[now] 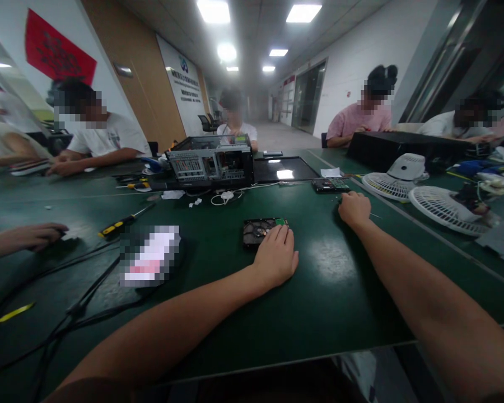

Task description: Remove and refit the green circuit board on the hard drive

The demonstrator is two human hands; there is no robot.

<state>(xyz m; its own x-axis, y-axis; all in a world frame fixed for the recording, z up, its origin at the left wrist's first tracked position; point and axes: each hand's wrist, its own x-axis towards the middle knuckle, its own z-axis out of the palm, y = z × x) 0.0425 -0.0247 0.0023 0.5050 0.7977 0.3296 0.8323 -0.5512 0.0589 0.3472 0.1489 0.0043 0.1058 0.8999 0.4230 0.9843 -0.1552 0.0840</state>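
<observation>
On the green table in front of me lies a hard drive, its dark casing showing a bit of green circuit board at the right end. My left hand covers the near right part of it, fingers bent over that end; the fingertips' contact is partly hidden. Farther off to the right, my right hand rests low on the table with curled fingers. A thin metal shaft sticks out beyond it, like a small screwdriver whose handle is mostly hidden in the hand. Just behind this hand lies a second hard drive.
An open computer case stands ahead, beside a flat dark panel. White fan parts lie right. Leftward are a yellow-black screwdriver, a blurred-out object, black cables and another person's hand. Several people sit around.
</observation>
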